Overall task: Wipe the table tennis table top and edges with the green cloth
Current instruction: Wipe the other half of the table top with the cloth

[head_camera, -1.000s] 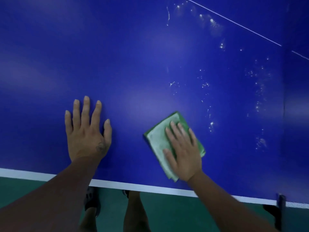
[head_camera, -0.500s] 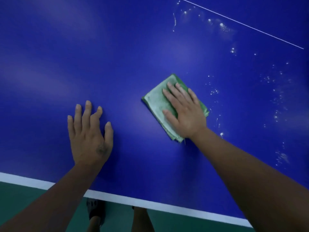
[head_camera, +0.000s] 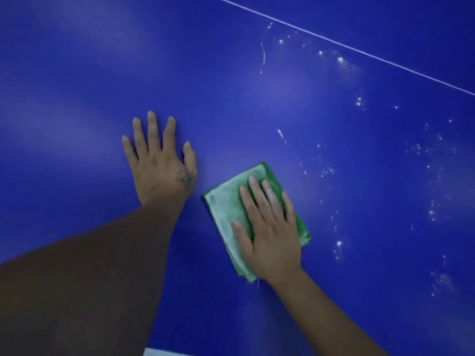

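Observation:
The blue table tennis table top (head_camera: 257, 98) fills the view. A folded green cloth (head_camera: 226, 209) lies flat on it, right of the middle. My right hand (head_camera: 270, 227) presses down on the cloth with straight, spread fingers and covers its right half. My left hand (head_camera: 162, 165) rests flat on the bare table just left of the cloth, fingers spread and apart from it. White specks and droplets (head_camera: 339, 244) are scattered over the surface to the right of the cloth.
A thin white line (head_camera: 359, 50) crosses the table at the upper right. A sliver of the white edge stripe (head_camera: 159, 352) shows at the bottom, mostly hidden by my left forearm.
My right hand has slid the cloth back toward me and closer to my left hand after pushing it away. The view has shifted, so the near edge has almost left the frame.

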`<act>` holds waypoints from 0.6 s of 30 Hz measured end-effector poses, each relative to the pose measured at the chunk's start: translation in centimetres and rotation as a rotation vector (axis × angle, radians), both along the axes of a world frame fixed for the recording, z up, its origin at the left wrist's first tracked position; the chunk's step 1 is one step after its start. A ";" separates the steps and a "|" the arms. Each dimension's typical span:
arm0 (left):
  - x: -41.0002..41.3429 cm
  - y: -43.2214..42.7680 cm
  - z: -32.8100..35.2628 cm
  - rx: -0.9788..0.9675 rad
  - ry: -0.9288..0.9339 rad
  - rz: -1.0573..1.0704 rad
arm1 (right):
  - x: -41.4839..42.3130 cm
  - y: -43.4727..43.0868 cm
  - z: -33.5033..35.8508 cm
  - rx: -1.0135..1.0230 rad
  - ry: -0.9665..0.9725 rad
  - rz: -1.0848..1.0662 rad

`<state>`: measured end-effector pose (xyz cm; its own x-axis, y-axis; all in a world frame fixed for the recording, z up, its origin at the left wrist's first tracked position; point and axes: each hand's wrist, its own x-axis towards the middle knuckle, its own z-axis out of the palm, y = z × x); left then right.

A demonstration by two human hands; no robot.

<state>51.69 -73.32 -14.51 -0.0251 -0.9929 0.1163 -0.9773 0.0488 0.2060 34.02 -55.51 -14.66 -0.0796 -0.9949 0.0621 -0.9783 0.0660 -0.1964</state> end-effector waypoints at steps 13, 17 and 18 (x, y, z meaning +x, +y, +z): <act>-0.3 -0.2 0.2 -0.003 0.009 0.017 | -1.5 -23.6 0.4 0.038 0.043 -0.278; -0.5 -0.2 0.2 -0.020 0.014 0.011 | 0.2 -22.9 0.3 0.037 0.036 -0.297; -0.5 -0.2 0.3 -0.024 0.017 0.010 | 0.3 -21.6 0.3 0.016 0.038 -0.281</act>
<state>51.23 -73.55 -14.24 -0.0127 -0.9900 0.1407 -0.9742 0.0440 0.2212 34.34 -77.13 -14.36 -0.3506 -0.9349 0.0547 -0.9277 0.3387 -0.1570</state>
